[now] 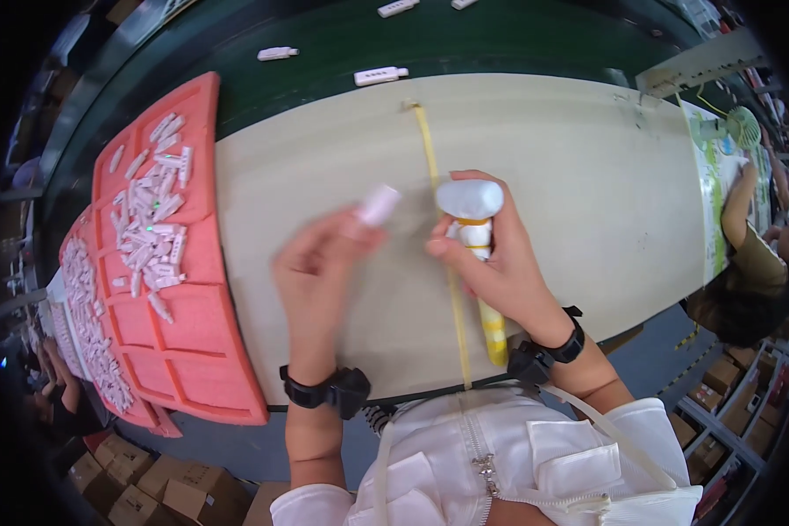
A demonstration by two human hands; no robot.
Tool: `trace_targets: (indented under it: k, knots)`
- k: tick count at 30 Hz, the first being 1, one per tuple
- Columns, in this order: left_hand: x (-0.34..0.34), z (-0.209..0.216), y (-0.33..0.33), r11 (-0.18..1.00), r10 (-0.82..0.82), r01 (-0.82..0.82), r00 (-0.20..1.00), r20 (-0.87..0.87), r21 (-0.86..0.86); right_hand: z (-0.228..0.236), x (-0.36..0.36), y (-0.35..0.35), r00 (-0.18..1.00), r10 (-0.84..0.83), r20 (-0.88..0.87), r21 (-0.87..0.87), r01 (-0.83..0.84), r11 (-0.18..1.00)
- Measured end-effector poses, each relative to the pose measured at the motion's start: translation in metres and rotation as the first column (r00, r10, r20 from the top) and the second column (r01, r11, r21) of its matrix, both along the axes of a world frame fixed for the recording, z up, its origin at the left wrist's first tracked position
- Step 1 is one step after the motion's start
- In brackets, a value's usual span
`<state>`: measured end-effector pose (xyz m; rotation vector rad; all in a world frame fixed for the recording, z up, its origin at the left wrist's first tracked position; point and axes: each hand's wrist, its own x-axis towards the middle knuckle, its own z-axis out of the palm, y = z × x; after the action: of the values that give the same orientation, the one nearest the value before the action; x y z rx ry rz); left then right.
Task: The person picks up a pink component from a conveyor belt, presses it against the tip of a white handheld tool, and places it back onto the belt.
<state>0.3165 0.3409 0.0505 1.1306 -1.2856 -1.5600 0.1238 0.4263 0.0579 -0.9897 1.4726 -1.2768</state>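
Observation:
My right hand [510, 267] is wrapped round a mallet-like tool [470, 200]. Its rounded head is padded in white, and its yellow-and-white taped handle runs down below my palm. Left of it, my left hand [317, 254], smeared by motion, pinches a small white stick-shaped device [379, 205] whose details are blurred. Both hands are over the beige worktable [342, 140], with a gap between the device and the mallet head. On the left lies a pink foam tray [197, 329] with a heap of similar white devices [153, 215], some showing green lights.
Beyond the table's far edge runs a dark green conveyor belt [324, 57] carrying several white devices [380, 76]. A yellow tape line [430, 149] crosses the table. A small green fan [743, 128] and a co-worker [758, 254] are at the right; cardboard boxes [188, 491] stand lower left.

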Motion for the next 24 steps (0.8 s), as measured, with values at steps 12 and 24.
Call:
trace_targets:
  k: [12,24]
  knots:
    - [0.017,-0.015,-0.205,0.872,0.244,-0.002,0.868,0.432,-0.489,0.002,0.0,0.001,0.998,0.011,-0.057,0.06,-0.007,0.998]
    - [-0.031,-0.047,-0.286,0.681,0.348,0.368,0.597,0.723,-0.633,-0.01,-0.002,0.001,0.987,-0.006,-0.16,0.005,0.007,1.0]
